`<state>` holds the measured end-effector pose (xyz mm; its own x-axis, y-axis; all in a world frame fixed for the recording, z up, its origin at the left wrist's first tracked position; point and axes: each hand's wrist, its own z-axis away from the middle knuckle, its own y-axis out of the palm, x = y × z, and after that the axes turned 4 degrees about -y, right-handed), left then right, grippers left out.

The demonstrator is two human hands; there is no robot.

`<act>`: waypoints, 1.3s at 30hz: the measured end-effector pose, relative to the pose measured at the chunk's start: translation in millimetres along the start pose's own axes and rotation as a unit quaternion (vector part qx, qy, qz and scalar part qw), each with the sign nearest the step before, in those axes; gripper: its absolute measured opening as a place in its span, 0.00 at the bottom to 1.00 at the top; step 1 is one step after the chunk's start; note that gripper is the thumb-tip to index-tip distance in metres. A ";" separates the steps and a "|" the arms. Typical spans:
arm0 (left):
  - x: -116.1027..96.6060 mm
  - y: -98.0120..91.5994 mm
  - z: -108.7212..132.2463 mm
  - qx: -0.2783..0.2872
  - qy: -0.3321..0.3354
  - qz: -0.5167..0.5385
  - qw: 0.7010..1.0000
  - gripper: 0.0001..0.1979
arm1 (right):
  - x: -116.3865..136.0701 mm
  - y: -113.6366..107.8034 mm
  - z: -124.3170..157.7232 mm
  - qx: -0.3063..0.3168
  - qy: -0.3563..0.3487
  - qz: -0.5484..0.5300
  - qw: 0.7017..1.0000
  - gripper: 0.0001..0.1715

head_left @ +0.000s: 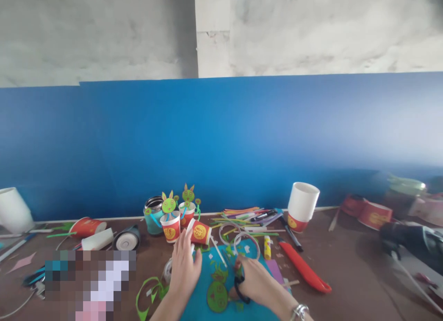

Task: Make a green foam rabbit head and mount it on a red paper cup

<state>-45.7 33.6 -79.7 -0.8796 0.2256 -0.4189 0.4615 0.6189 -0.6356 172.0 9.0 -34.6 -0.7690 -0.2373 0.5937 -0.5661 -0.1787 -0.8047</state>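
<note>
My left hand [186,262] reaches forward with its fingers stretched out. Its fingertips are beside a tipped red and white paper cup [200,232]; whether they touch it I cannot tell. My right hand [255,277] is closed round the black-handled scissors [239,286], low over a blue sheet [249,312]. On that sheet, between my hands, lies a green paper animal face [218,296] with small green cut pieces [218,271] above it. Behind my left hand stand two cups, a front cup [170,227] and a rear cup [187,214], with green paper figures.
Rolls of tape [247,246], a yellow glue stick [267,248] and a red cutter [304,268] lie around the sheet. Coloured sticks [242,215] are heaped behind. Stacked paper cups [303,206] stand right, a teal flask [154,219] left. Green paper scraps [147,295] lie left.
</note>
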 end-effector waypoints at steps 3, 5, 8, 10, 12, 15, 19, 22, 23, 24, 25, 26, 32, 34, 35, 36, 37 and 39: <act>1.0 9.3 -7.4 0.004 -0.029 0.006 1.000 0.24 | 1.9 -5.0 3.5 0.032 0.012 -0.036 0.999 0.26; 0.1 11.6 -11.3 0.018 -0.070 0.004 0.997 0.23 | 2.4 -7.8 4.3 0.059 0.023 -0.059 0.996 0.31; -1.9 9.3 -14.6 0.034 -0.135 0.020 0.990 0.22 | 1.9 -11.8 1.6 0.044 -0.006 -0.054 0.998 0.26; -3.3 4.8 -16.5 0.045 -0.145 0.058 0.987 0.22 | 1.0 -14.9 -2.6 -0.002 -0.019 -0.019 1.000 0.21; -5.7 -1.7 -19.1 0.046 -0.116 0.088 0.988 0.22 | -1.0 -18.1 -7.4 -0.045 0.005 0.030 0.999 0.18; -13.6 -13.5 -23.4 0.023 -0.002 0.067 0.998 0.20 | -6.7 -20.9 -12.2 -0.080 0.041 0.090 0.992 0.15; -29.4 -26.8 -25.2 0.018 0.121 0.018 0.992 0.20 | -15.4 -18.3 -12.1 -0.084 0.025 0.117 0.989 0.16; -36.8 -31.7 -24.4 0.033 0.128 0.005 0.991 0.15 | -18.8 -13.9 -10.5 -0.073 0.009 0.133 0.988 0.15; -37.5 -32.5 -24.3 0.036 0.125 0.001 0.992 0.14 | -19.3 -12.7 -10.3 -0.069 0.006 0.138 0.988 0.15; -37.4 -32.9 -24.3 0.037 0.120 -0.002 0.992 0.14 | -19.6 -11.7 -10.4 -0.067 0.005 0.143 0.987 0.14; -36.6 -33.2 -24.4 0.035 0.114 -0.005 0.993 0.14 | -19.8 -11.0 -10.7 -0.066 0.005 0.148 0.987 0.14; -35.5 -33.2 -24.6 0.034 0.109 -0.009 0.993 0.15 | -20.0 -10.6 -11.1 -0.065 0.006 0.152 0.986 0.14; -27.7 -32.8 -26.0 -0.005 0.116 -0.056 0.992 0.18 | -21.9 -10.0 -13.2 -0.066 0.016 0.155 0.986 0.13; -25.8 -32.9 -26.2 -0.023 0.124 -0.065 0.990 0.17 | -22.7 -9.5 -13.4 -0.067 0.018 0.153 0.986 0.13; -24.8 -32.9 -26.1 -0.027 0.126 -0.064 0.990 0.17 | -23.2 -9.2 -13.6 -0.067 0.018 0.153 0.986 0.13; -23.7 -32.7 -25.9 -0.027 0.128 -0.061 0.990 0.16 | -23.6 -9.0 -13.9 -0.067 0.018 0.153 0.986 0.13; -22.6 -32.5 -25.6 -0.024 0.128 -0.056 0.990 0.16 | -24.0 -8.7 -14.3 -0.068 0.018 0.153 0.986 0.13; -20.3 -31.6 -24.6 -0.015 0.130 -0.036 0.991 0.16 | -24.9 -8.3 -15.2 -0.072 0.017 0.152 0.986 0.12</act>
<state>-45.3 27.9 -35.1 -0.9121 0.3639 -0.1891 0.3960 0.6619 -0.6364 191.4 30.9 -42.7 -0.9175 -0.2270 0.3265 -0.3424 0.0332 -0.9390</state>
